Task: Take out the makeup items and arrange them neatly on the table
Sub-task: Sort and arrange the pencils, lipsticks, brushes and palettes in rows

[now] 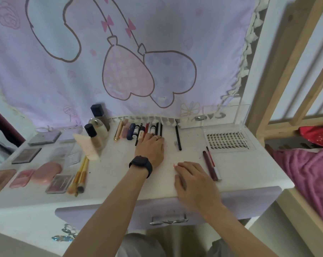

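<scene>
Left hand (150,149) lies palm down on the table (246,169), fingers straight and relaxed. Its tips touch the near ends of the row (136,130) of tubes and pencils lined up along the back edge. That hand covers the lower part of several pencils, so I cannot count them all. A dark watch (141,165) sits on the wrist.

Right hand (192,180) rests low on the table near the front edge, well apart from the row. It is blurred. A grey streak runs along the thumb, and I cannot tell whether it is a shadow or something pinched there, so I cannot say if this hand is gripping anything.

Just beside the right hand lie two dark red sticks (211,168), side by side. A black pencil (178,139) lies alone between the row and the lash tray (228,140).

Bottles (96,132) stand at the back left, with a pale sponge (86,147) in front of them. Brushes (81,177) lie nearer me. Palettes (26,153) and pink compacts (45,173) spread to the left; the outermost are cut off by the picture's edge, and their labels are too soft to read.

Below the table edge, a lilac drawer (110,212) is partly hidden by both forearms.
</scene>
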Tool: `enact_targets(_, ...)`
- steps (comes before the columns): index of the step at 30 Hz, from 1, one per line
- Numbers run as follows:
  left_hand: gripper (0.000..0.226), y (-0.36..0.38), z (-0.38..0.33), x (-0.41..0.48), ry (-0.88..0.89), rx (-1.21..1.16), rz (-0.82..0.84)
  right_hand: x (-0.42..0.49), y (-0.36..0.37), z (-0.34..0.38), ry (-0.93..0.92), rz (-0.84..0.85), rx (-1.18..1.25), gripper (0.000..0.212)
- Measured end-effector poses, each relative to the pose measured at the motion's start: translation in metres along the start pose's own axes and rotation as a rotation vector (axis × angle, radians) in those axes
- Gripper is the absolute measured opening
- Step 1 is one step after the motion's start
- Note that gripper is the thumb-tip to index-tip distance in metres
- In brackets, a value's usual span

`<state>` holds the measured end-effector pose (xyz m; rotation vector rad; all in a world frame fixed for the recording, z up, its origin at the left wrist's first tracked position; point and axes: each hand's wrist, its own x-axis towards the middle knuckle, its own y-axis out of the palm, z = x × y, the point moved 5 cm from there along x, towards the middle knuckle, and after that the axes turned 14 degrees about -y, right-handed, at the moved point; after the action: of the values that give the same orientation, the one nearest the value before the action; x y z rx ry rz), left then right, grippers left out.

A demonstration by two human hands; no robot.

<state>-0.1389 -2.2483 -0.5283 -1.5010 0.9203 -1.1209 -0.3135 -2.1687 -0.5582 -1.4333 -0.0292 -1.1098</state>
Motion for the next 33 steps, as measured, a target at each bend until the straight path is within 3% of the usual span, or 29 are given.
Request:
enact_targets(5,0.032,-0.006,-0.003,-0.006,-0.026,-0.062,-0.083,-0.002,0.002,-0.002,0.008,-0.032,0.01,0.038)
enact_targets(14,0.022,-0.013,0.009,-0.009,-0.361,-0.154,0.14,-0.001,0.0,-0.001,0.029,-0.01,0.006,0.037)
enact_targets(19,0.009,-0.021,0.004,-0.024,-0.332,-0.103,0.212,-0.003,0.001,-0.003,0.031,-0.01,0.018,0.028)
enact_targets(24,0.029,-0.027,0.011,-0.048,-0.308,-0.016,0.234,-0.003,-0.001,-0.002,0.023,-0.033,0.014,0.027)
enact_targets(29,0.015,-0.031,0.023,-0.065,-0.264,0.034,0.262,-0.004,-0.001,-0.002,0.026,-0.032,0.023,0.025)
enact_targets(33,0.019,-0.033,0.021,-0.073,-0.217,-0.004,0.242,-0.005,-0.001,-0.003,0.022,-0.038,0.011,0.025)
